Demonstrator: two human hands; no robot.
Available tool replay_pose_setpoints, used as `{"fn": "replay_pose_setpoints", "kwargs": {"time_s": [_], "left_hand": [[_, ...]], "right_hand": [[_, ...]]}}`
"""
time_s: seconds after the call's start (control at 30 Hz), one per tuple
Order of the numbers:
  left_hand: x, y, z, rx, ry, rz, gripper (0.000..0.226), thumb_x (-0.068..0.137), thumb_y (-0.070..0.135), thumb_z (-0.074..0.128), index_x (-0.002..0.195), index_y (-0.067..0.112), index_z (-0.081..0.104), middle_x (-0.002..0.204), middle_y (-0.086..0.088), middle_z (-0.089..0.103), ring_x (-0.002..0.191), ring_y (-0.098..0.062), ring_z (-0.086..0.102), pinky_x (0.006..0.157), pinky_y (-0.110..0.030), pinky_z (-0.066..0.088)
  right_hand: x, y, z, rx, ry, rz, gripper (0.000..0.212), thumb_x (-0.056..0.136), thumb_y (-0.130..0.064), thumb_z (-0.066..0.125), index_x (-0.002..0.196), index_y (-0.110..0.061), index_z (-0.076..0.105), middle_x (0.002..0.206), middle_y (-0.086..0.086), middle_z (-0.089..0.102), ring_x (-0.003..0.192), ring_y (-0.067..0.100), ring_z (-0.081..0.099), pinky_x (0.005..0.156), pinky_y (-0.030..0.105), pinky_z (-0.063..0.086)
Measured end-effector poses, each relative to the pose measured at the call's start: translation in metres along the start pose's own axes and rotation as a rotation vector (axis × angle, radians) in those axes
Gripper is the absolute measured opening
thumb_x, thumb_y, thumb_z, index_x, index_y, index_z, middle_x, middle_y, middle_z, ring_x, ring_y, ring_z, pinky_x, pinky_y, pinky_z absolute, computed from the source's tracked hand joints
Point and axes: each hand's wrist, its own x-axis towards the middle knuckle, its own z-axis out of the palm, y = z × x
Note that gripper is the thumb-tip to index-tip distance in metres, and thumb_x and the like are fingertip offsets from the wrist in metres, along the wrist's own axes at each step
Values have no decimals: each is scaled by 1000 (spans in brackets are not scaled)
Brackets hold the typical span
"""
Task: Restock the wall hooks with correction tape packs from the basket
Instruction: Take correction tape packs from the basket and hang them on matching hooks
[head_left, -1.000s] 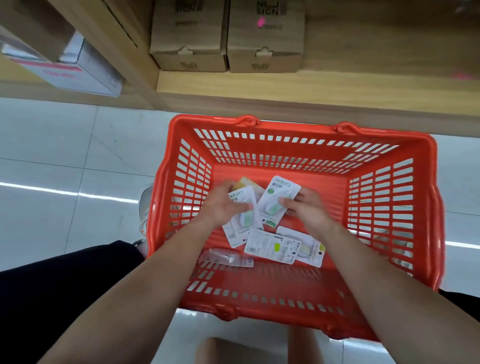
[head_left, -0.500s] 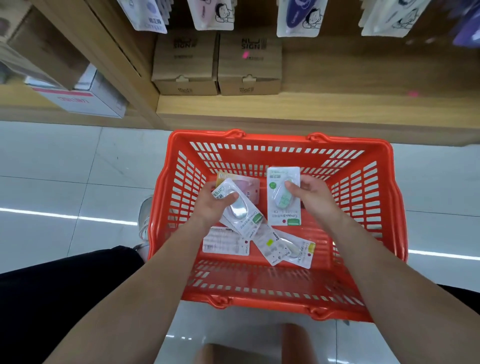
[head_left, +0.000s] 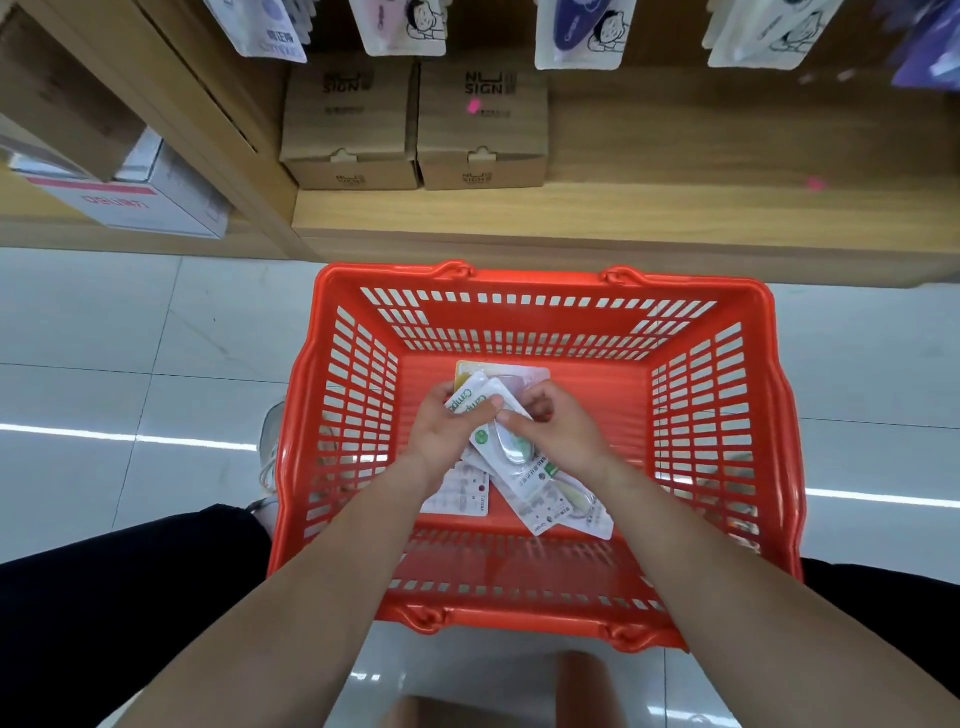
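An orange plastic basket (head_left: 727, 415) stands on the floor below me. Both my hands are inside it, meeting over a small stack of white correction tape packs (head_left: 506, 449). My left hand (head_left: 447, 431) grips the stack at its upper left, thumb across a pack's printed card. My right hand (head_left: 558, 428) pinches the same stack from the right. More packs lie loose on the basket floor: one (head_left: 460, 493) under my left wrist, another (head_left: 569, 512) under my right wrist, and a yellowish one (head_left: 530, 374) behind the hands.
A wooden shelf (head_left: 623, 208) with two brown cardboard boxes (head_left: 415, 124) runs behind the basket. Hanging packs (head_left: 576, 31) dangle along the top edge. A white box (head_left: 145, 202) sits at left. Pale floor tiles (head_left: 130, 364) surround the basket.
My hands came together: the pack my right hand held apart now lies against the packs in my left hand. The view has tilted up, showing more of the hanging packs.
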Motion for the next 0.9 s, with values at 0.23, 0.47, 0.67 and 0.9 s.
{"fn": "replay_pose_setpoints", "kwargs": {"time_s": [0.23, 0.47, 0.67, 0.9], "left_hand": [[10, 3, -1, -133, 40, -40, 53, 84, 30, 84, 130, 17, 60, 111, -10, 76, 96, -30, 76, 79, -57, 62], [4, 2, 3, -238, 23, -83, 46, 85, 21, 83, 123, 7, 62, 109, -17, 76, 95, -34, 76, 83, -58, 61], [-5, 2, -7, -126, -74, -27, 55, 83, 16, 83, 127, 22, 52, 123, -14, 68, 101, -33, 74, 86, -61, 59], [-16, 9, -15, -41, -54, -72, 44, 93, 47, 70, 109, 8, 58, 94, -9, 76, 84, -27, 75, 69, -41, 62]], "right_hand": [[-9, 6, -15, 126, -87, 255, 50, 77, -28, 90, 116, -20, 61, 112, -3, 71, 88, 15, 74, 68, 31, 61], [-12, 8, -15, 463, 133, 267, 60, 69, -9, 93, 119, -14, 60, 113, 7, 73, 95, 25, 76, 76, 42, 64], [-14, -3, -34, 377, 22, 194, 51, 74, 0, 88, 116, -16, 63, 105, 6, 77, 90, 24, 77, 70, 37, 63], [-18, -12, -43, 211, -115, 139, 59, 71, 5, 88, 118, -19, 63, 102, 6, 78, 91, 21, 77, 77, 35, 63]]}}
